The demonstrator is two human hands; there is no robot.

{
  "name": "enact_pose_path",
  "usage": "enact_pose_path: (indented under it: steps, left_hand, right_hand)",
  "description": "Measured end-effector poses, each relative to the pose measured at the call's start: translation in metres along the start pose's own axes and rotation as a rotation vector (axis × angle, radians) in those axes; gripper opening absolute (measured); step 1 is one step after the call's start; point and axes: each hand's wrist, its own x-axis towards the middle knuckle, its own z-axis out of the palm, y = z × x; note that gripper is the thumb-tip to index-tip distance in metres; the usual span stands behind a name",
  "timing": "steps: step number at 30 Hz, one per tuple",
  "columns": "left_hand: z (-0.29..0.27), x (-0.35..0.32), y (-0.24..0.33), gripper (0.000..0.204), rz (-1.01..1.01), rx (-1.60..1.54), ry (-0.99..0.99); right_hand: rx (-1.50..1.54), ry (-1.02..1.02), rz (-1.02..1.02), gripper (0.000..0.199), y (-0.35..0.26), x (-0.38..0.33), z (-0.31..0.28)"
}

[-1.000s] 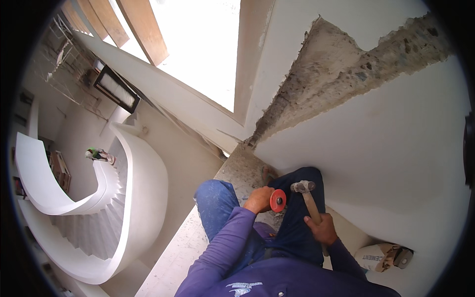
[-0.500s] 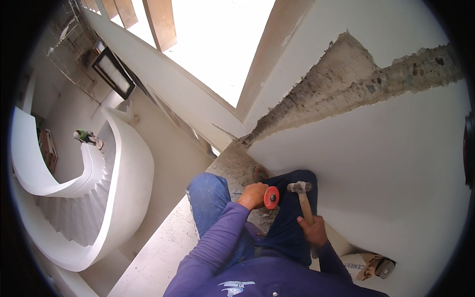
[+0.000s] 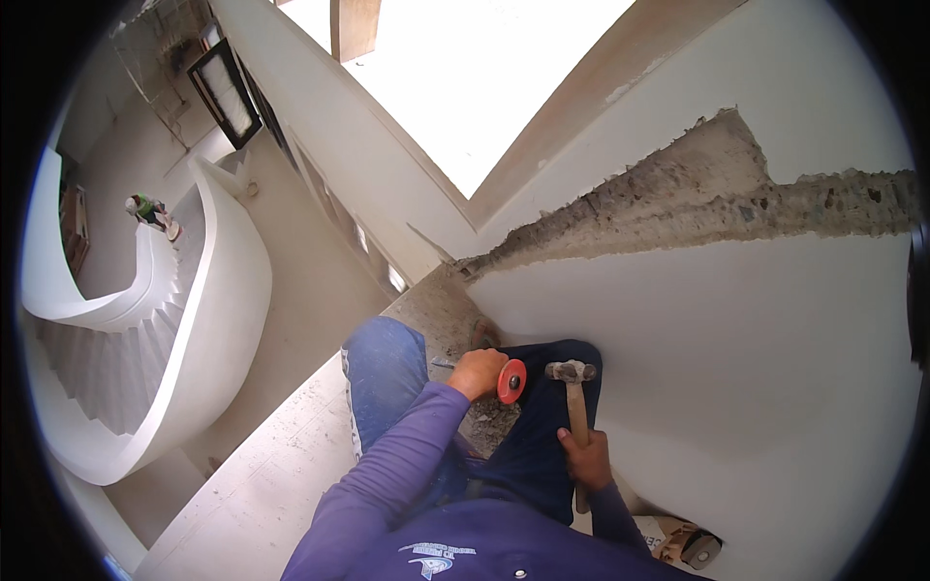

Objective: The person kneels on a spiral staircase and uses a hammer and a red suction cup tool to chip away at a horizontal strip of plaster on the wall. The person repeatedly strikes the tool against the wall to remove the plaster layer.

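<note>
My left hand (image 3: 477, 372) grips a chisel with a round red hand guard (image 3: 511, 381); the steel tip pokes out to the left of my fist, near the foot of the white wall. My right hand (image 3: 585, 457) holds the wooden handle of a hammer (image 3: 572, 374), whose metal head sits just right of the red guard, a small gap between them. A rough grey channel (image 3: 678, 208) is cut into the white plaster wall, running up and to the right from near the chisel. My knees in blue trousers are bent under both hands.
Rubble lies on the concrete ledge (image 3: 446, 310) by my knees. A white curved staircase (image 3: 145, 329) drops away at the left, with a person in green (image 3: 145, 207) far below. My foot in a sandal (image 3: 690, 544) shows at the lower right. A bright opening is overhead.
The view has swung so the staircase sits further left and the wall channel larger. The hammer head has come closer to the red guard; both hands keep their grips.
</note>
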Motion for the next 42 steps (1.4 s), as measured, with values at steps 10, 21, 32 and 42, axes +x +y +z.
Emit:
enact_pose_path:
  steps: [10,21,32,42]
  left_hand:
    - [-0.028,0.003,0.008,0.014,0.203,-0.179,0.245]
    - [-0.153,-0.052,0.147,0.030,0.742,-0.298,0.781]
    - [-0.204,-0.030,0.177,0.030,0.619,-0.787,1.305]
    - [-0.216,0.006,0.191,0.014,0.748,-0.440,1.576]
  right_hand:
    - [0.059,-0.025,-0.017,0.048,0.012,0.004,-0.003]
    - [0.141,-0.041,-0.088,0.041,0.034,0.009,-0.006]
    - [0.195,-0.082,-0.202,0.047,0.032,0.011,-0.017]
    - [0.257,-0.140,-0.155,0.049,0.023,0.001,-0.035]
